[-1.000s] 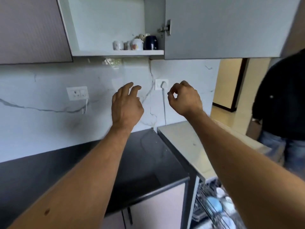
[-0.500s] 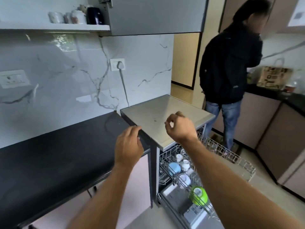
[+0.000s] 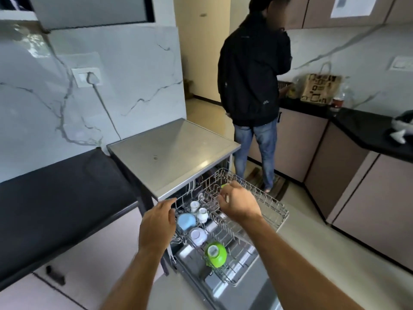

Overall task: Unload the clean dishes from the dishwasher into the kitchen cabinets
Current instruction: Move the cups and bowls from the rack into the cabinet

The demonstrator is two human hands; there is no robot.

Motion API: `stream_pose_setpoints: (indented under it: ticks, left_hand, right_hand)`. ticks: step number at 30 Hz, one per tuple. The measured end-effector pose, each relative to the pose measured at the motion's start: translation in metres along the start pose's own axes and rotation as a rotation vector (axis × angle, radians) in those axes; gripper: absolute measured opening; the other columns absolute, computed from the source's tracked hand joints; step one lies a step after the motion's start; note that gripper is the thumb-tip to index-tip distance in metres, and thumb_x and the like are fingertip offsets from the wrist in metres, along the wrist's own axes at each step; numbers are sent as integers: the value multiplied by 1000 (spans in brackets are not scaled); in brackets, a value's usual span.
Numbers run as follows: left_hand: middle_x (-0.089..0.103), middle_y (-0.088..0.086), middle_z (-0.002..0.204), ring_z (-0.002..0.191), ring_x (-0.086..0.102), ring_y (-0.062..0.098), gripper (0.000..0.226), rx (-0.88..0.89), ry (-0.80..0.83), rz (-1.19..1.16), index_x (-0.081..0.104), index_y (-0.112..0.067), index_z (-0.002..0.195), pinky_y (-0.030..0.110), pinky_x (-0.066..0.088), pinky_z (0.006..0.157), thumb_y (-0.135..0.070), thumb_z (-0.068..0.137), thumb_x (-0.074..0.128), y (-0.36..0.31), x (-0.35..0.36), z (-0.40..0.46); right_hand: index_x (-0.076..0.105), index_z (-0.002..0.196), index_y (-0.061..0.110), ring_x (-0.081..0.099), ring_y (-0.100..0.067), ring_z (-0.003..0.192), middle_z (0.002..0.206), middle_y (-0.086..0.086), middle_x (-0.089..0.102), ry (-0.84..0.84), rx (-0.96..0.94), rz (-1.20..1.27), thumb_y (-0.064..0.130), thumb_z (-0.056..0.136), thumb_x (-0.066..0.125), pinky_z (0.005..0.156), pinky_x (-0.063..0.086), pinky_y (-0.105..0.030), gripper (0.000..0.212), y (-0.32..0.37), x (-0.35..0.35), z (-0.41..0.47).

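The dishwasher (image 3: 174, 151) stands open with both racks pulled out. In the lower rack (image 3: 233, 280) sit a blue bowl (image 3: 186, 221), a white bowl (image 3: 197, 236), a green bowl (image 3: 215, 253) and two small white cups (image 3: 199, 210). My left hand (image 3: 157, 222) hovers with relaxed fingers at the lower rack's left edge, next to the blue bowl. My right hand (image 3: 239, 203) is over the upper rack (image 3: 268, 202) with fingers curled. A bit of something green (image 3: 224, 186) shows at its fingertips; whether it grips that is hidden.
A person in a black jacket (image 3: 252, 74) stands just past the dishwasher, facing the far counter (image 3: 362, 128) with a paper bag (image 3: 320, 88). A black counter (image 3: 55, 198) runs on my left. The wall cabinet's door (image 3: 89, 10) hangs open above. The dishwasher door (image 3: 223, 294) lies down below.
My view swung from the wall cabinet down to the dishwasher. Both hands dropped from shelf height to the racks, the right one reaching the upper rack.
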State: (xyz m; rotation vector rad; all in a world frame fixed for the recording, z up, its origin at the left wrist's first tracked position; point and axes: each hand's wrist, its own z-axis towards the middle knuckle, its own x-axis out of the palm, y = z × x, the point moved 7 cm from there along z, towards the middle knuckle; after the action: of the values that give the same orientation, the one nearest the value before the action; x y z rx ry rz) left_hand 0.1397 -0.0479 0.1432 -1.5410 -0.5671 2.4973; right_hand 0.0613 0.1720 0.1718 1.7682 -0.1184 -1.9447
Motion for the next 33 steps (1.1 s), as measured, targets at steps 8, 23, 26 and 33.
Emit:
stream_pose_setpoints:
  ticks: [8,23,26,33]
  left_hand:
    - [71,-5,116,102,68,27,61,-150,187,11,41,-28,145,40,56,85,-3,90,51,-21,77,-26]
    - [68,-2,119,108,64,12,55,-146,505,-6,40,-30,145,24,47,88,-9,95,50,9,239,96]
    - [61,-2,130,115,59,11,51,-190,560,-56,41,-29,145,22,44,94,-17,97,51,39,280,119]
    - [49,-2,142,130,46,16,52,-206,667,31,41,-21,144,27,35,107,-19,95,57,92,365,154]
  right_hand:
    - [62,99,26,64,-6,73,105,7,50,122,97,49,42,98,52,70,59,-25,19,-110,37,-6]
    - [62,112,24,64,-6,78,110,7,57,361,154,111,39,101,47,69,57,-23,24,-168,176,115]
    - [56,121,26,64,-6,78,118,5,57,435,194,123,36,102,44,70,59,-24,24,-179,225,143]
    - [43,139,28,59,-18,113,140,1,47,563,254,179,18,97,47,87,54,-28,43,-175,326,183]
